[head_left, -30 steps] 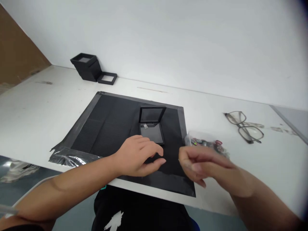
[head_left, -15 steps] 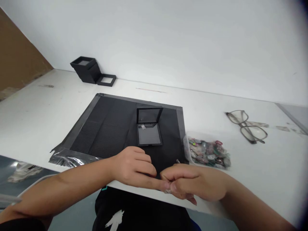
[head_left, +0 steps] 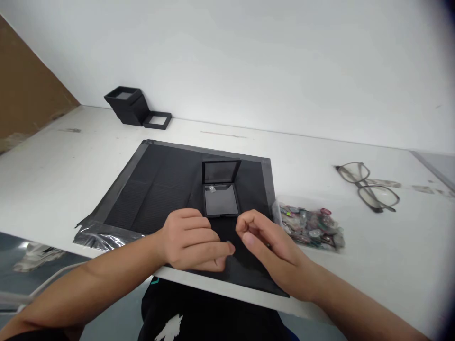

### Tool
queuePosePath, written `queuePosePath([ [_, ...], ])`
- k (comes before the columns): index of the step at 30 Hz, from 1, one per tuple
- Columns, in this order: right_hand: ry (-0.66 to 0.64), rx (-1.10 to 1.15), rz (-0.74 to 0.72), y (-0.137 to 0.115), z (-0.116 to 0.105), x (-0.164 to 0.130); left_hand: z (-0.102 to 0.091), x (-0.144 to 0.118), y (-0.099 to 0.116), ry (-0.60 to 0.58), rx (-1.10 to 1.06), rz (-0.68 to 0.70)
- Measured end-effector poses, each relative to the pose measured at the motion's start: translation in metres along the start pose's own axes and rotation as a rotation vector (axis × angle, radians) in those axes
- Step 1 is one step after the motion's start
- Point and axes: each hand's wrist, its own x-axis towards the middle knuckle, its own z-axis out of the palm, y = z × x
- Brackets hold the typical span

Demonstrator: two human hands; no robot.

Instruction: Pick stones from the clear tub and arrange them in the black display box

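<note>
My left hand (head_left: 192,240) rests on the near part of a black mat (head_left: 156,189), its fingers curled and its thumb and forefinger pinched on a small greyish piece (head_left: 230,246). My right hand (head_left: 272,246) hovers just to its right with fingers loosely bent, and I see nothing in it. Just beyond both hands a small black box (head_left: 221,201) stands open on the mat with its lid upright. It has a grey pad inside, and a tiny pale item (head_left: 212,188) lies at the pad's far left corner.
A clear bag of colourful small pieces (head_left: 309,228) lies right of the mat. Further right on the white table (head_left: 53,161) lie spectacles (head_left: 368,187). At the back left by the wall are stacked black boxes (head_left: 128,103) and a flat black frame (head_left: 157,120). The table's near edge runs under my wrists.
My right hand came in from the bag and met my left hand at the table's near edge. Both hands have since moved forward onto the mat and parted slightly.
</note>
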Motion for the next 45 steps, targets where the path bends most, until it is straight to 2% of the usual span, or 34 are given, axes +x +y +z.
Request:
queuePosePath([
  [3,0.017,-0.059,-0.108,0.002,0.005,-0.003,-0.001,-0.001,-0.003,-0.025,-0.003,0.014],
  [10,0.168,-0.196,-0.268,0.005,0.014,-0.003,0.0,0.0,-0.003,-0.055,0.031,-0.001],
  [12,0.191,-0.194,-0.244,0.007,0.014,-0.002,0.0,0.001,-0.004,-0.07,0.068,0.022],
  [18,0.25,-0.082,-0.046,0.007,0.014,0.002,-0.002,0.0,-0.005,-0.067,0.137,0.034],
  [24,0.169,0.02,0.063,0.001,0.009,0.005,-0.001,0.0,-0.005,-0.071,0.138,0.031],
  [27,0.195,-0.016,0.019,0.001,0.004,0.008,0.001,-0.001,-0.004,-0.005,0.015,-0.108],
  [30,0.329,-0.216,-0.073,0.005,0.003,0.009,-0.003,0.0,-0.005,0.066,-0.093,-0.357],
  [32,0.4,-0.446,-0.167,0.008,0.006,0.009,-0.007,0.001,-0.009,-0.026,-0.041,-0.566],
  [34,0.402,-0.667,-0.229,0.01,0.011,0.012,-0.01,0.001,-0.014,-0.204,0.076,-0.809],
  [36,0.367,-0.848,-0.204,0.011,0.016,0.02,-0.009,0.0,-0.02,-0.388,0.195,-0.975],
  [38,0.356,-0.985,-0.116,0.011,0.02,0.032,-0.006,-0.003,-0.024,-0.534,0.286,-0.997],
  [40,0.35,-1.056,-0.014,0.009,0.021,0.048,-0.003,-0.007,-0.026,-0.634,0.326,-0.951],
  [42,0.336,-1.071,0.068,0.007,0.02,0.065,-0.001,-0.01,-0.026,-0.684,0.331,-0.921],
  [45,0.306,-1.034,0.127,0.007,0.019,0.084,-0.001,-0.011,-0.026,-0.698,0.33,-0.938],
])
